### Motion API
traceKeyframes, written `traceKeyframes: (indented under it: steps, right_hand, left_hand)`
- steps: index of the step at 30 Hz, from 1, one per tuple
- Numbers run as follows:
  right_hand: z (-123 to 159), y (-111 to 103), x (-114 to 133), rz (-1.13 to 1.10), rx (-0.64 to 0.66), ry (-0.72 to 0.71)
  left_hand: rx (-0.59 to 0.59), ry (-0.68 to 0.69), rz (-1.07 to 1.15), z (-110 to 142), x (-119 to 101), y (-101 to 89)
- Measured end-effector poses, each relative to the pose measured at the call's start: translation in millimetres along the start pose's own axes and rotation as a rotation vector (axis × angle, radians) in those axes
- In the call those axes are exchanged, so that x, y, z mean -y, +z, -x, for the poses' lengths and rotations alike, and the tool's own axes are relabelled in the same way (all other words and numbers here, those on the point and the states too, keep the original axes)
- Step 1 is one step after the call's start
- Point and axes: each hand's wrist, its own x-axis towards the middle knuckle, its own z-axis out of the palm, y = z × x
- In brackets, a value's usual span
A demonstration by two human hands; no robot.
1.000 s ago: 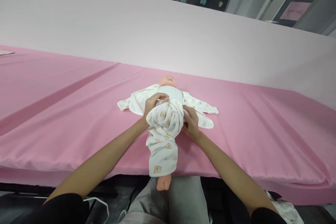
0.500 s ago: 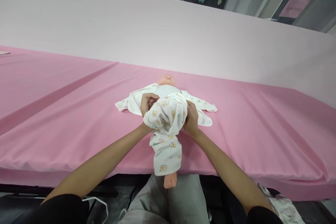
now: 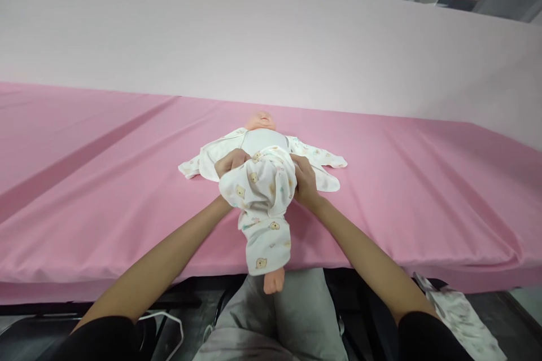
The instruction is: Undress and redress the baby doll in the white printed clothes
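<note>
A baby doll (image 3: 261,122) lies on its back on the pink table cover (image 3: 105,180), head away from me. White bear-print trousers (image 3: 262,203) cover its legs, and one bare foot (image 3: 273,281) hangs over the near table edge. My left hand (image 3: 231,162) is closed on the trousers' waistband at the doll's left side. My right hand (image 3: 302,180) grips the waistband on the other side. An open matching top (image 3: 315,161) is spread flat under the doll's torso.
A pale pink backdrop (image 3: 271,39) rises behind the table. My grey-clad lap (image 3: 292,316) sits below the table edge. A printed cloth (image 3: 457,316) lies low at the right, and a white cable (image 3: 169,327) runs at the lower left.
Both hands have stayed closed on the waistband and shifted it a little along the doll's hips. The camera has tilted down, so the doll appears slightly higher in view.
</note>
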Motion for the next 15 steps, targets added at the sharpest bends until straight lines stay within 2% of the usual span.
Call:
traceKeyframes:
  steps: [2, 5, 8, 11, 15]
  right_hand:
    - [0, 0, 0, 0.004, -0.006, 0.001]
    - [0, 1, -1, -0.004, -0.013, 0.03]
    - [1, 1, -2, -0.012, -0.029, 0.043]
    - [2, 1, -3, -0.024, -0.046, 0.018]
    - [5, -1, -3, -0.018, -0.033, -0.014]
  left_hand:
    - [0.083, 0.229, -0.035, 4, -2, -2.3]
    - [0.278, 0.591, -0.114, 4, -5, -6.0]
    - [0.355, 0.741, -0.175, 2, -5, -6.7]
    - [0.303, 0.702, -0.208, 4, -1, -6.5]
    - [0.163, 0.409, -0.214, 8, 5, -8.0]
